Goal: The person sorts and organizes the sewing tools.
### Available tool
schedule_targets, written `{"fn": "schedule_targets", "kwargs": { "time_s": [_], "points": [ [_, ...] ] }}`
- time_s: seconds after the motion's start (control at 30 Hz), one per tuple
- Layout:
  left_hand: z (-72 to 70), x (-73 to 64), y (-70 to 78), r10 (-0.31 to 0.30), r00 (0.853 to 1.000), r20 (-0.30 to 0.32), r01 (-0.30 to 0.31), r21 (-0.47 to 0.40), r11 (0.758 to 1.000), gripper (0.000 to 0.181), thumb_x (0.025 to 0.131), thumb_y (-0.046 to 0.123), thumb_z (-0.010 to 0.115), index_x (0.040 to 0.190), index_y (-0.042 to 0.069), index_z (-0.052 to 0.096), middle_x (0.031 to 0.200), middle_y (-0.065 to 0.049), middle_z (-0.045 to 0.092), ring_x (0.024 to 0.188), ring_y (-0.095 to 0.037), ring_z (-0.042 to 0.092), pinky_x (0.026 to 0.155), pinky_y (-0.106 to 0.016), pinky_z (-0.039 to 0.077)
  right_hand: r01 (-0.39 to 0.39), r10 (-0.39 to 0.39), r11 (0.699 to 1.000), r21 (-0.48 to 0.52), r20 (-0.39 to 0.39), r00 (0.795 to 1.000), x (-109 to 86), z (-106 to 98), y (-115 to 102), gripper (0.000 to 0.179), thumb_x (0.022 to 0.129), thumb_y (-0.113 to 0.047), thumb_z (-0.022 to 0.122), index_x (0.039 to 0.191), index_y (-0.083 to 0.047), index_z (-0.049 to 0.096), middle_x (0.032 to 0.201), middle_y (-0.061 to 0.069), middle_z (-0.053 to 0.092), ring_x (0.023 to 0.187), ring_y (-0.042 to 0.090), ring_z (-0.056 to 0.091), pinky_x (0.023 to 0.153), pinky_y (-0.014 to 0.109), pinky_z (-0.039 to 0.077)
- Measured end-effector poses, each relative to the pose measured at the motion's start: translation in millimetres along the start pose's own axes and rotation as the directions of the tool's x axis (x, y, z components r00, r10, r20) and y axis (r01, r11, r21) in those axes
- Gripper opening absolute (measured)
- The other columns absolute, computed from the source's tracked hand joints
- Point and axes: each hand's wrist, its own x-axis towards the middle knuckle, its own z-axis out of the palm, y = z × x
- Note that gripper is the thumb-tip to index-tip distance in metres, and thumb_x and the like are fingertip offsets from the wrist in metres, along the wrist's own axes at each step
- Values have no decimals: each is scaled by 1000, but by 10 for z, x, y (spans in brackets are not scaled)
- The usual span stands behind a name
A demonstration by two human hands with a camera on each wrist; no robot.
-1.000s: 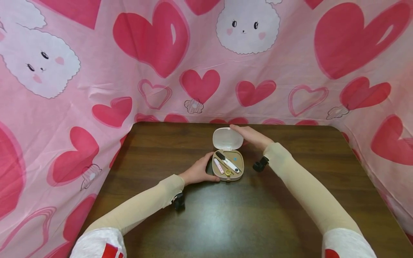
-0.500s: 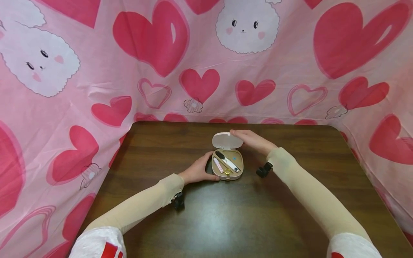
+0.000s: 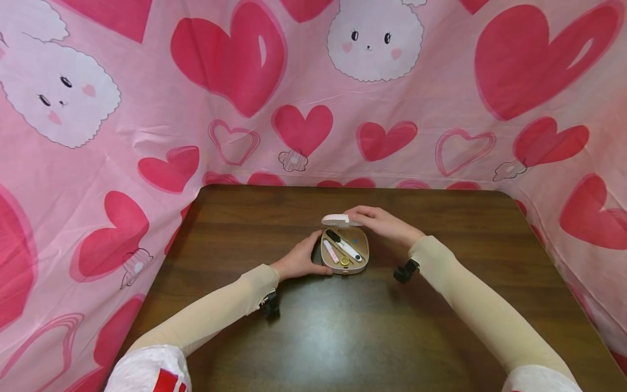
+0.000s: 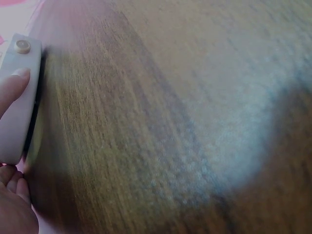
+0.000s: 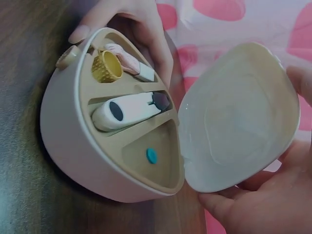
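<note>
A small cream sewing box (image 3: pixel 355 270) stands on the table with its hinged lid (image 5: pixel 236 117) raised. My left hand (image 3: pixel 300 259) grips the box's left side, its thumb at the front wall near the catch (image 4: pixel 22 46). With my right hand (image 3: pixel 384 224) I hold the lid by its edge, thumb and fingers on opposite sides. Compartments inside hold a gold thimble (image 5: pixel 107 67), a pink-and-white tube (image 5: pixel 126 61), a white tool (image 5: pixel 129 111) with a dark end and an oval dark spot, and a blue button (image 5: pixel 151 156).
The dark wooden table (image 3: pixel 323 337) extends around the box on all sides. Behind it and along both sides hangs a pink cloth (image 3: pixel 343 98) printed with hearts and rabbit faces. A small black wrist camera (image 3: pixel 406 270) sits below the right wrist.
The lid has swung forward and down from upright and now shows nearly edge-on in the head view. My right hand has come nearer with it; the left hand stays on the box.
</note>
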Motion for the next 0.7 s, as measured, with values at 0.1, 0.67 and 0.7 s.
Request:
{"fn": "schedule_targets", "kwargs": {
  "time_s": [0.1,0.67,0.7],
  "points": [
    [1,6,-5,7,1000,-3,-7,6,1000,115,78,39,92,164,9,23,161,-15,39,146,-29,41,121,-48,33,2,-2,1000,-15,23,1000,-32,20,10,44,106,-43,57,142,-17,61,139,8,62,132,30,52,118,57,35],
    [5,0,-23,26,1000,4,-26,-9,1000,113,78,40,93,163,9,24,160,-13,40,144,-28,43,120,-47,35,146,-152,960,-241,-7,988,-188,191,120,56,93,-31,80,144,-16,62,153,14,51,137,35,48,113,58,41],
    [3,3,-23,26,1000,5,-26,-8,1000,113,78,40,93,163,10,24,160,-13,40,144,-28,43,120,-47,35,164,-173,952,-258,-12,985,-197,209,126,56,92,-30,81,143,-16,63,154,15,50,139,36,47,113,59,40]
  ]
}}
